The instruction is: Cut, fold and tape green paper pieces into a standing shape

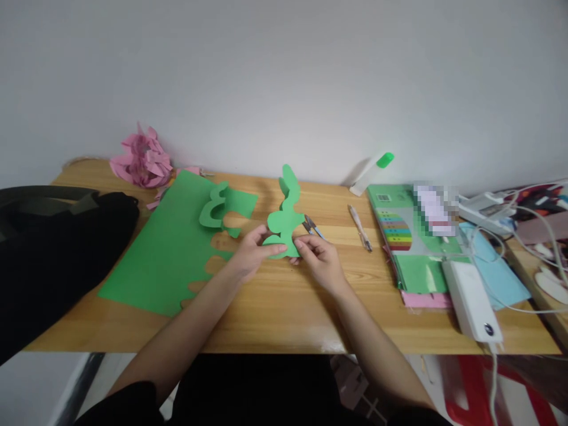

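A green paper cutout [287, 220] with rounded lobes is held up over the table between both hands, its top end curling upward. My left hand [254, 253] pinches its lower left lobe, thumb on top. On the lower right edge, my right hand [320, 260] grips the same cutout. Just behind the right fingers lie small scissors or snips [314, 226], partly hidden. To the left rests a large green sheet [153, 260] with a scalloped cut edge, and a curled green strip [213, 214] stands on or beside it.
Crumpled pink paper [144, 158] sits at the back left, near a black bag [57, 254]. Rightward are a pen [360, 228], a white stick-like item with a green end [371, 173], a pack of coloured paper [399, 236], a white power bank-like box [473, 302] and cables.
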